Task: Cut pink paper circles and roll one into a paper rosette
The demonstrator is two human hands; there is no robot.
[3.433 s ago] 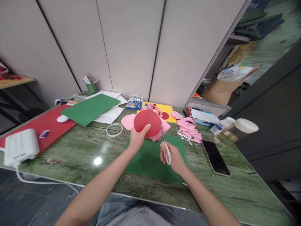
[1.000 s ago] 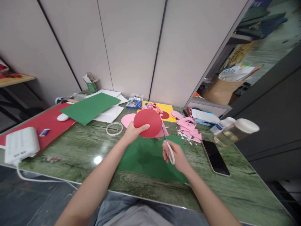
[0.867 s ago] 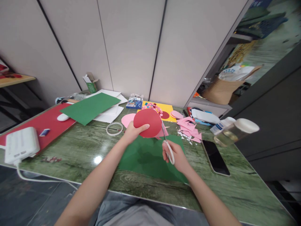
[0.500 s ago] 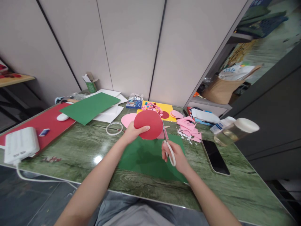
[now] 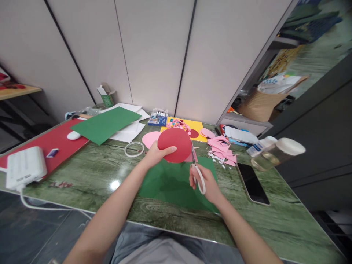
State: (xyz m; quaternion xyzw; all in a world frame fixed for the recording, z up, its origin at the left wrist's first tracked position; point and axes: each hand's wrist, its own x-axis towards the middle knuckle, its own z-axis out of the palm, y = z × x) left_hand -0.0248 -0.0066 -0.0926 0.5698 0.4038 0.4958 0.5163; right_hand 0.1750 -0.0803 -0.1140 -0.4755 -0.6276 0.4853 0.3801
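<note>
Presently in hand: red paper disc (image 5: pixel 176 138) and scissors (image 5: pixel 193 157)

Red disc: one, round, held above the desk (image 5: pixel 291 220), over the far edge of a green sheet (image 5: pixel 176 189). Left hand (image 5: pixel 155 154) gripping it at the near left rim, thumb on top, fingers hidden beneath.

Scissors: one pair, white-handled, metal blades. Right hand (image 5: pixel 209 180) closed about the handles; blades pointing away from the body, at the disc's right edge. Whether they bite the paper cannot be told.

Pink paper: one rounded piece (image 5: pixel 150 139) to the left, partly covered by the disc; a loose pile of offcuts (image 5: pixel 220 148) to the right, with small white scraps (image 5: pixel 217 158) beside it.

Yellow sheet (image 5: pixel 198 127): lying behind the held disc, bearing multicoloured small pieces (image 5: pixel 176 124), heaped, and a smaller dark red circle (image 5: pixel 194 134). Pale pink rounds (image 5: pixel 207 133) overlap its right edge.

Also on the desk: a pale ring (image 5: pixel 134 156), left of the disc; a phone (image 5: pixel 253 184), dark screen upward, right of the right hand; a clear bottle (image 5: pixel 271 157), white-capped, beyond the phone.
</note>
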